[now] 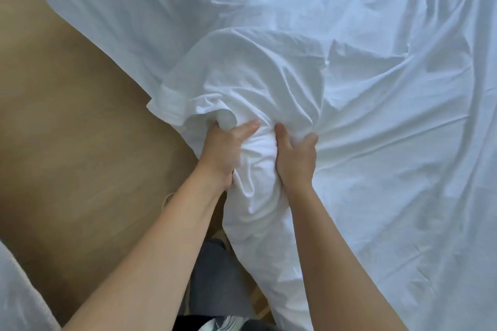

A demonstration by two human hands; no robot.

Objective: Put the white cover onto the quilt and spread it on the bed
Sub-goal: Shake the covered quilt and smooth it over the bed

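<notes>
The white cover [269, 75] lies crumpled over the bed, bulging where the quilt fills it; the quilt itself is hidden under the cloth. Near the bed's left edge a bunched corner of the cover [262, 148] stands up between my hands. My left hand [223, 150] grips the bunch from the left, thumb on top and fingers tucked under a fold. My right hand [295, 156] grips the same bunch from the right, fingers dug into the cloth. A hemmed edge of the cover [166, 105] hangs over the bed's side.
White wrinkled bedding [403, 142] fills the right and top of the view. Tan wooden floor [67, 129] lies to the left of the bed. My grey trouser leg [212, 277] shows at the bottom, and a grey-white fabric [16, 298] fills the bottom left corner.
</notes>
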